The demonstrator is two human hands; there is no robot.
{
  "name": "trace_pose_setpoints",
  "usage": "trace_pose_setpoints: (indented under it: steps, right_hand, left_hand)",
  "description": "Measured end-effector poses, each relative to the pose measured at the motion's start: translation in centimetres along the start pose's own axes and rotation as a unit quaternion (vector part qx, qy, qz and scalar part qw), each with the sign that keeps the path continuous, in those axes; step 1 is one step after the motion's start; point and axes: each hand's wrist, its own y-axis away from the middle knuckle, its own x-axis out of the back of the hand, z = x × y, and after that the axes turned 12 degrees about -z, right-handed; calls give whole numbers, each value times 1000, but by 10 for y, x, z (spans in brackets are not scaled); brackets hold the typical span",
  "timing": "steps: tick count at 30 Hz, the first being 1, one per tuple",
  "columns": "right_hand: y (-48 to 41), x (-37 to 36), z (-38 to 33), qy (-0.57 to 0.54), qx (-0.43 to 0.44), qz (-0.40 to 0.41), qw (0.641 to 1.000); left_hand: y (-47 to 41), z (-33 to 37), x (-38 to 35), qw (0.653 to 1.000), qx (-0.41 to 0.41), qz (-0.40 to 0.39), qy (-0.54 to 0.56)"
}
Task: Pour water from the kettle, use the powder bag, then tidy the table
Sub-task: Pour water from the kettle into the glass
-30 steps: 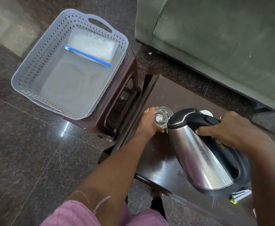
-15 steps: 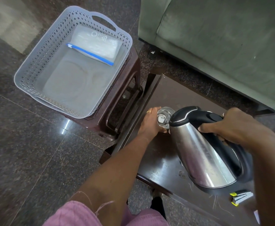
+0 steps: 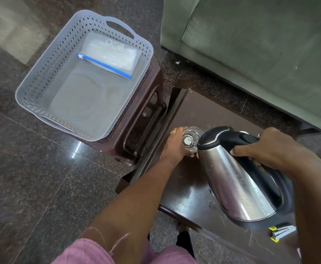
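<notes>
My right hand grips the black handle of a steel kettle, which is tilted with its spout over a clear glass. A thin stream of water runs from the spout into the glass. My left hand is wrapped around the glass, which stands on the dark wooden table near its left edge. The powder bag, clear with a blue zip strip, lies inside a grey perforated basket to the upper left.
The basket sits on a dark brown plastic stool just left of the table. A green sofa runs along the far side. A small stapler-like metal item lies on the table by the kettle's base. Polished stone floor surrounds everything.
The kettle has tipped further toward the glass and water now flows into it. My left hand keeps its hold on the glass.
</notes>
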Motion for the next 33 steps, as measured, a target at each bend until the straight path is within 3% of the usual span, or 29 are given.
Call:
trace_pose_setpoints:
  steps: [33]
  right_hand:
    - [10, 3, -2, -7, -4, -4, 1000]
  left_hand:
    - [2, 1, 1, 1000, -8, -2, 6]
